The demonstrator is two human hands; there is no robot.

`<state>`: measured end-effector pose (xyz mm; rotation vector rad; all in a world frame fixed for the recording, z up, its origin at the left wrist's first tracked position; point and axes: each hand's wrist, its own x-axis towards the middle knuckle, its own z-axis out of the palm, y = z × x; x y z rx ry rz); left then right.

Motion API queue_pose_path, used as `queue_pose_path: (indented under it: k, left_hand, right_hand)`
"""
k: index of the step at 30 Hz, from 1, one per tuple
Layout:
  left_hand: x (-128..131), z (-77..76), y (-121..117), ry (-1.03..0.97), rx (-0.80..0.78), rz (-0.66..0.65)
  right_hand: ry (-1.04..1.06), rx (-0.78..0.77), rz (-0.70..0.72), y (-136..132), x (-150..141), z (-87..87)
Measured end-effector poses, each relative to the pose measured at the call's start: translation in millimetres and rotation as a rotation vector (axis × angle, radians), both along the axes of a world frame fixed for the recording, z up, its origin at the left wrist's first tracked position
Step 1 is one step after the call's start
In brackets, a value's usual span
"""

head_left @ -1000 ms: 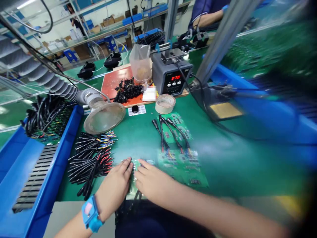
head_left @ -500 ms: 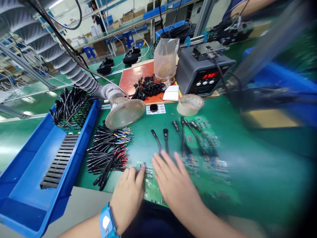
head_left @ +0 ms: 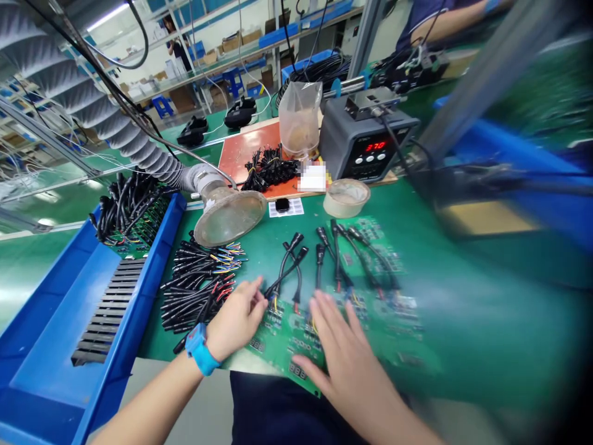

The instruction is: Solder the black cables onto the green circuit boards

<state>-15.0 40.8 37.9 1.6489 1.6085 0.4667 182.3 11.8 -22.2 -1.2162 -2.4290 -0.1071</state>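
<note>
My left hand (head_left: 237,316) has its fingers loosely curled and the thumb a little apart. Its tips are beside the lower end of a black connector cable (head_left: 291,262); I see nothing clearly held in it. With fingers stretched out, my right hand (head_left: 345,349) lies over the green circuit boards (head_left: 273,355), hiding part of them. The boards carry digit displays near the front edge. Several short black cables stick out from their far side, some crossing each other. More boards with cables (head_left: 370,266) lie to the right, partly blurred.
Loose black cables (head_left: 197,303) with coloured wire ends lie left. A blue bin (head_left: 160,247) holds wired boards. The fume extractor hood (head_left: 230,217) hangs above the table. Behind are a tape roll (head_left: 346,199), a soldering station (head_left: 365,139) and a plastic bag (head_left: 300,120).
My left hand has shifted up and left off the boards, its fingers now curled. My right hand has moved slightly right and down, uncovering crossed cables and more of the boards.
</note>
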Motion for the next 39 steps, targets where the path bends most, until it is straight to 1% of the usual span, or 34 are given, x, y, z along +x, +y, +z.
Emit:
queue_pose_path:
  k: [2,4,6,9,11,13,14,16,18,20,22,24,25,28,29,31,33,35,37,38,39]
  left_hand:
    - [1.7,-1.0,-0.5,0.261,0.045,-0.107]
    - [4.3,-0.1,0.8,0.399,0.031,-0.169]
    - [5.9,2.2,4.0,0.459,0.043,-0.182]
    - [3.3,9.1,9.6,0.463,0.177,-0.221]
    - [-0.5,16.3,12.2,0.404,0.241,-0.276]
    - [-3.2,24.2,13.4,0.315,0.216,-0.306]
    - [-3.6,27.6,13.3,0.274,0.194,-0.302]
    - [-2.1,32.2,12.1,0.203,0.179,-0.252]
    - [2.6,33.6,10.8,0.123,0.165,-0.164]
    - [10.5,33.4,11.0,0.021,0.091,-0.086]
    - [20.9,33.8,13.3,-0.107,-0.026,-0.036]
    - [32.4,34.6,16.6,-0.247,-0.118,-0.015]
    - [38.0,34.4,17.8,-0.315,-0.139,-0.020]
    - [53.1,26.5,15.8,-0.497,-0.154,-0.035]
    - [57.5,21.0,13.2,-0.557,-0.179,-0.012]
    - [66.2,7.6,6.3,-0.690,-0.293,0.080]
    - [74.9,-4.3,0.5,-0.813,-0.411,0.169]
    - [84.5,-10.5,-1.4,-0.828,-0.443,0.226]
    - [95.9,-11.1,1.1,-0.776,-0.413,0.282]
    - [102.6,-10.3,3.4,-0.786,-0.407,0.295]
    - [110.0,-9.5,5.8,-0.836,-0.423,0.289]
  right_hand:
    - [0.028,-0.044,-0.025,-7.3,6.4,-0.2]
    - [0.030,-0.075,-0.017,-13.8,8.9,-1.9]
    - [0.033,-0.092,-0.020,-18.3,7.8,-4.2]
    - [0.043,-0.112,-0.018,-21.2,3.8,-6.6]
    - [0.047,-0.129,0.006,-22.1,1.9,-6.8]
    - [0.062,-0.142,0.029,-23.3,1.4,-5.6]
    - [0.073,-0.146,0.041,-24.2,2.1,-4.5]
    - [0.097,-0.150,0.070,-25.9,5.9,-1.0]
    - [0.118,-0.146,0.108,-26.2,15.0,4.2]
    - [0.128,-0.136,0.149,-23.9,31.1,11.2]
    - [0.112,-0.133,0.190,-18.1,54.1,19.4]
    - [0.083,-0.142,0.221,-8.8,81.6,26.8]
    - [0.088,-0.135,0.233,-2.9,95.7,29.6]
    - [0.081,-0.136,0.219,17.4,133.0,31.5]
    - [0.060,-0.135,0.204,24.2,142.4,30.0]
    - [0.008,-0.147,0.179,36.1,155.8,25.3]
    - [-0.053,-0.200,0.165,44.6,162.4,20.6]
    - [-0.100,-0.259,0.158,48.8,164.0,18.5]
    - [-0.120,-0.291,0.153,49.4,163.1,19.2]
    - [-0.117,-0.296,0.151,48.6,162.4,20.0]
    - [-0.109,-0.301,0.149,47.2,161.8,20.9]
